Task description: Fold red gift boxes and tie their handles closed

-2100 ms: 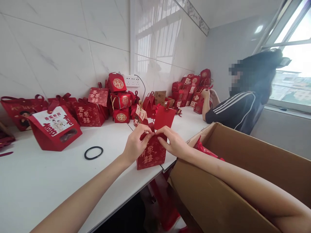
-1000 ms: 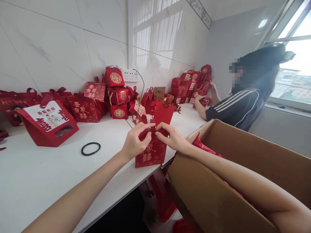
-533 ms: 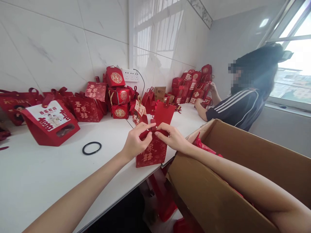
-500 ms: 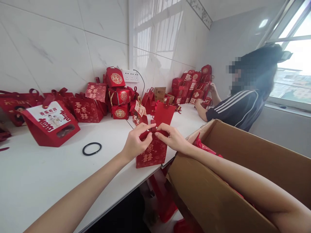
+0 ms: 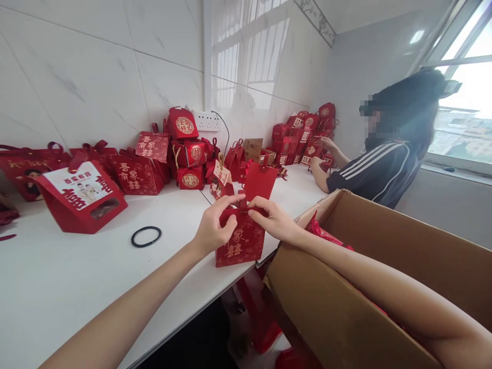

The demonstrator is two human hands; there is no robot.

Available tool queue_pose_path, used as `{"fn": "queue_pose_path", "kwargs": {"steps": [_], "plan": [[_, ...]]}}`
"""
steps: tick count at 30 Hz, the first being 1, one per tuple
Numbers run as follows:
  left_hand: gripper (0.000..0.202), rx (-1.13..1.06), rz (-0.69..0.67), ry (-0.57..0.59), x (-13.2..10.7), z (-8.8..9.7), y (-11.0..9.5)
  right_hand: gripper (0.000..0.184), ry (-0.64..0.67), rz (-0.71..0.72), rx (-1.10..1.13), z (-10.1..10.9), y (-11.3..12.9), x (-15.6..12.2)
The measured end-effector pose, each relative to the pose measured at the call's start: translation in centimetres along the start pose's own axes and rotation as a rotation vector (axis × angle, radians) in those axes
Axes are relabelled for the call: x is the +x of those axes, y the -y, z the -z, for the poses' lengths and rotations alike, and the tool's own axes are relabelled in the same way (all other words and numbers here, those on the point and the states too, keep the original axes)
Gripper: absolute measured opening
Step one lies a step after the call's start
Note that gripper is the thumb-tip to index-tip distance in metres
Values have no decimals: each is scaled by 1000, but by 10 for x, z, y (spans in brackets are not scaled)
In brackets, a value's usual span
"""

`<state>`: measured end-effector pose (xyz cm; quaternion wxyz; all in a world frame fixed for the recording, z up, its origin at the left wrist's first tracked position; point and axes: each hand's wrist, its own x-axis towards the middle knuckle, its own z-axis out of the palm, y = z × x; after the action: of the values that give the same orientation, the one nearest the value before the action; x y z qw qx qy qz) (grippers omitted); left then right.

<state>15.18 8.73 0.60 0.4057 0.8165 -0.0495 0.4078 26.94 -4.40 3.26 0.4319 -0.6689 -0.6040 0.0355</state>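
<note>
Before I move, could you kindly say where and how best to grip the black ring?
I'd pinch the near rim of the ring from above, on the person's side: it lies flat on the table, and its open middle should leave room for a fingertip.

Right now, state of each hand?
Left hand: open, thumb and forefinger apart at the top of the red gift box; contact can't be told.
Right hand: closed, holding the red gift box by its top edge.

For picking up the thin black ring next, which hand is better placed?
Probably the left hand: it is closer to the thin black ring, and its thumb and forefinger stand apart. The right hand is farther, holding the red gold-printed paper box.
</note>
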Motion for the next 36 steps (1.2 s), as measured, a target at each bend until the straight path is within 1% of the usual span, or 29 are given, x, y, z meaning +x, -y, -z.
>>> {"fn": "queue_pose_path", "kwargs": {"steps": [2, 4, 6, 8, 10, 11, 12, 14, 16, 19, 21, 22, 24, 26, 28, 30, 32, 34, 36], "plan": [[50, -87, 45, 11, -7, 2, 9, 12, -31, -63, 57, 0, -4, 1], [54, -139, 102, -31, -19, 3, 22, 15, -106, -170, 161, 0, -11, 3], [55, -132, 183, -100, -32, 4, 33, 19, -208, -290, 356, 0, -20, 5], [59, -131, 262, -106, -44, 4, 39, 25, -291, -374, 600, 0, -28, 6], [66, -146, 291, -61, -50, 0, 35, 30, -334, -407, 794, 1, -32, 6], [68, -151, 291, -46, -51, -3, 31, 32, -348, -409, 856, 1, -33, 6], [69, -149, 283, -49, -52, -6, 25, 33, -364, -407, 899, 2, -33, 6], [68, -119, 261, -94, -51, -13, 14, 31, -390, -404, 954, 2, -33, 5], [66, -52, 215, -149, -50, -17, 8, 26, -396, -397, 989, 2, -34, 5], [67, 85, 115, -177, -52, -14, 9, 21, -352, -407, 1021, 0, -34, 7], [72, 122, 50, -170, -53, -9, 13, 16, -327, -459, 1039, -1, -31, 8], [74, 123, 11, -163, -53, -6, 15, 13, -319, -507, 1043, -2, -28, 8], [72, 132, -83, -113, -53, -2, 16, 9, -295, -638, 1026, -1, -20, 7], [67, 176, -182, -25, -53, -1, 14, 16, -216, -755, 971, 1, -8, 5], [67, 220, -253, 59, -54, -4, 10, 25, -133, -795, 921, 2, 2, 3], [70, 211, -271, 95, -56, -9, 8, 28, -111, -782, 893, 3, 8, 2], [75, 163, -242, 102, -58, -13, 7, 26, -129, -788, 834, 2, 9, 3], [79, 113, -185, 79, -59, -15, 7, 23, -127, -823, 763, 0, 6, 5], [77, 54, -116, 33, -59, -16, 8, 22, -84, -840, 731, -1, 2, 7]]}}
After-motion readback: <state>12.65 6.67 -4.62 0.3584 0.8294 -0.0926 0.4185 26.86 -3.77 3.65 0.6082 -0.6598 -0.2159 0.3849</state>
